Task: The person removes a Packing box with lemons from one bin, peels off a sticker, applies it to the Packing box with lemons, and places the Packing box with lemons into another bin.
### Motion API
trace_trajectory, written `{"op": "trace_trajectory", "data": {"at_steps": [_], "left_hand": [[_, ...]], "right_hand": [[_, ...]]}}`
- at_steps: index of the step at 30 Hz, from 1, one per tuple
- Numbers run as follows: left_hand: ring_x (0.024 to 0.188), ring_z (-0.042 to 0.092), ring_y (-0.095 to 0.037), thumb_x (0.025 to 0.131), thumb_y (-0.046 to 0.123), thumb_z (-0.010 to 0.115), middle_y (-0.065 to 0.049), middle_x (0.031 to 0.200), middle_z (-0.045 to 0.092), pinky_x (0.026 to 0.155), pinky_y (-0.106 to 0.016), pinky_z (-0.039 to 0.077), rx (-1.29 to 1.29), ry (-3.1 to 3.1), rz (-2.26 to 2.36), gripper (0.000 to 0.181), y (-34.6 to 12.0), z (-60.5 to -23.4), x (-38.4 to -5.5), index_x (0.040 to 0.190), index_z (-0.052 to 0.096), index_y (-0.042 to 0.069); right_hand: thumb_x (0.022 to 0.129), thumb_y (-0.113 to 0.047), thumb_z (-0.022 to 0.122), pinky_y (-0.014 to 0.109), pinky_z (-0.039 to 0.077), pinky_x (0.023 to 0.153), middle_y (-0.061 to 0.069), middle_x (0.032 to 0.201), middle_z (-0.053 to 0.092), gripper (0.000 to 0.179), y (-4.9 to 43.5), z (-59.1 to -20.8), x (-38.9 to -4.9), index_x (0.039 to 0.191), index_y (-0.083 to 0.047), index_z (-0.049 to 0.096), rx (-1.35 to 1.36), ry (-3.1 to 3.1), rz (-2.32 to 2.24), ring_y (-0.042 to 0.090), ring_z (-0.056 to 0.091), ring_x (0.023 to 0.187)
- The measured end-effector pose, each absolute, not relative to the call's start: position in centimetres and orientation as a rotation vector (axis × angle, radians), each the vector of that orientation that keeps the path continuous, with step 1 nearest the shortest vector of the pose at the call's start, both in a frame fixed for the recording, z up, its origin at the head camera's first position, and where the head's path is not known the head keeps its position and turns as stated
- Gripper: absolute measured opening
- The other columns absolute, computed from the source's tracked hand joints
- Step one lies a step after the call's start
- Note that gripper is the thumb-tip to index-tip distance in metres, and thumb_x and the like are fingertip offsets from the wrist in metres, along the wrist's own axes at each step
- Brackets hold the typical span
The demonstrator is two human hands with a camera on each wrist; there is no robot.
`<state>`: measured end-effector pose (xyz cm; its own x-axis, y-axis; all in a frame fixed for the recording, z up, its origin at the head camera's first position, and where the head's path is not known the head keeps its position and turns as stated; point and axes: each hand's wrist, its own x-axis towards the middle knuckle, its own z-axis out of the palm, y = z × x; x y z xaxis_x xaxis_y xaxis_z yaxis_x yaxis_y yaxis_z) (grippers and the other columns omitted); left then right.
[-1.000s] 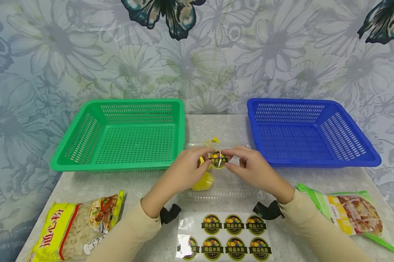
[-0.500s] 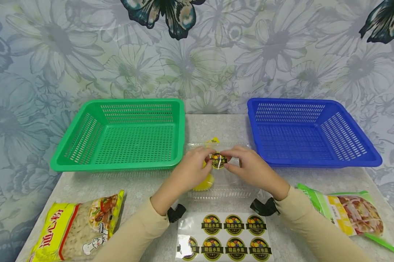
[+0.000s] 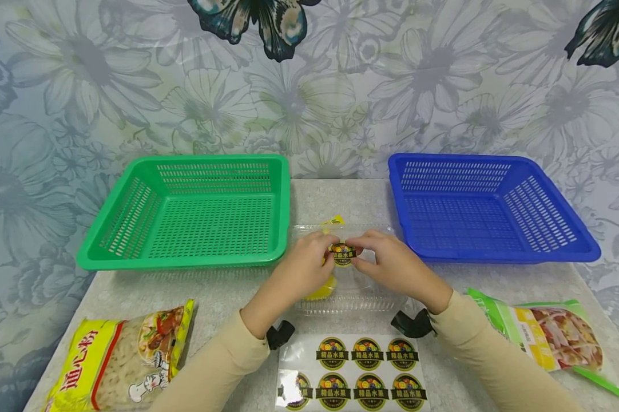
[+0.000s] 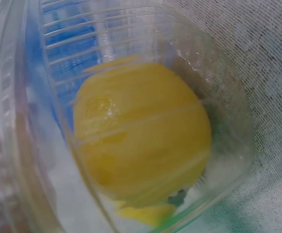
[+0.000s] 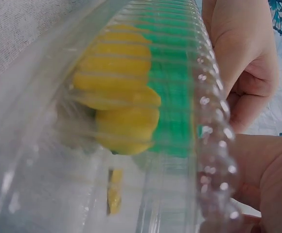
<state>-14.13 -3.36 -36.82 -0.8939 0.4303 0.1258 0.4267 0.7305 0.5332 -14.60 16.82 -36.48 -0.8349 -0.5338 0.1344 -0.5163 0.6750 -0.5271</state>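
Note:
Both hands meet over a clear plastic clamshell box [image 3: 371, 292] in the middle of the table. My left hand [image 3: 303, 266] pinches the left edge of a round black-and-gold fruit sticker [image 3: 343, 254], and my right hand [image 3: 396, 264] pinches its right edge. The sticker lies low over the lid; how much of it touches the plastic cannot be told. Inside the box, yellow rounded fruit [image 4: 141, 131] shows through the wall, partly hidden by my left hand in the head view. The right wrist view shows two yellow lumps [image 5: 126, 119] behind the ribbed plastic.
A sheet of several matching stickers [image 3: 350, 375] lies in front of the box. Behind it stand a green basket [image 3: 186, 263] on the left and a blue basket [image 3: 495, 254] on the right. A pasta bag [image 3: 119, 360] and a green-edged food packet [image 3: 551, 337] flank the arms.
My left wrist has shifted to the right, closer to the right one. The sticker has dropped slightly toward the near side, still between both hands. The box and baskets stay put.

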Motion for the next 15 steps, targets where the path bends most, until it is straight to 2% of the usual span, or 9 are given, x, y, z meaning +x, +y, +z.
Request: {"op": "trace_trajectory", "data": {"at_steps": [4, 11, 15], "left_hand": [[0.079, 0.056, -0.013, 0.093, 0.005, 0.06, -0.008, 0.098, 0.067, 0.067, -0.026, 0.05, 0.723, 2.926, 0.864, 0.026, -3.33, -36.81, -14.09, 0.118, 0.069, 0.002], [0.075, 0.053, -0.012, 0.094, 0.007, 0.061, -0.006, 0.093, 0.064, 0.062, -0.023, 0.047, 0.728, 2.924, 0.854, 0.025, -3.29, -36.75, -14.05, 0.117, 0.069, 0.002], [0.071, 0.052, -0.012, 0.094, 0.01, 0.064, -0.006, 0.092, 0.065, 0.059, -0.022, 0.044, 0.74, 2.965, 0.833, 0.024, -3.44, -36.91, -14.01, 0.116, 0.07, 0.002]], "right_hand": [[0.092, -0.017, 0.07, 0.029, 0.045, 0.072, -0.001, 0.096, 0.066, 0.033, 16.74, -36.5, -14.58, 0.124, -0.008, 0.069, -0.872, 2.858, -0.848, 0.02, 0.058, 0.082], [0.093, -0.024, 0.07, 0.025, 0.041, 0.062, 0.001, 0.094, 0.06, 0.035, 16.7, -36.75, -14.49, 0.126, -0.012, 0.069, -0.817, 2.884, -0.784, 0.012, 0.047, 0.072], [0.093, -0.027, 0.07, 0.023, 0.039, 0.055, -0.003, 0.092, 0.057, 0.035, 16.76, -36.86, -14.31, 0.126, -0.015, 0.07, -0.802, 2.913, -0.756, 0.008, 0.043, 0.065]]}}
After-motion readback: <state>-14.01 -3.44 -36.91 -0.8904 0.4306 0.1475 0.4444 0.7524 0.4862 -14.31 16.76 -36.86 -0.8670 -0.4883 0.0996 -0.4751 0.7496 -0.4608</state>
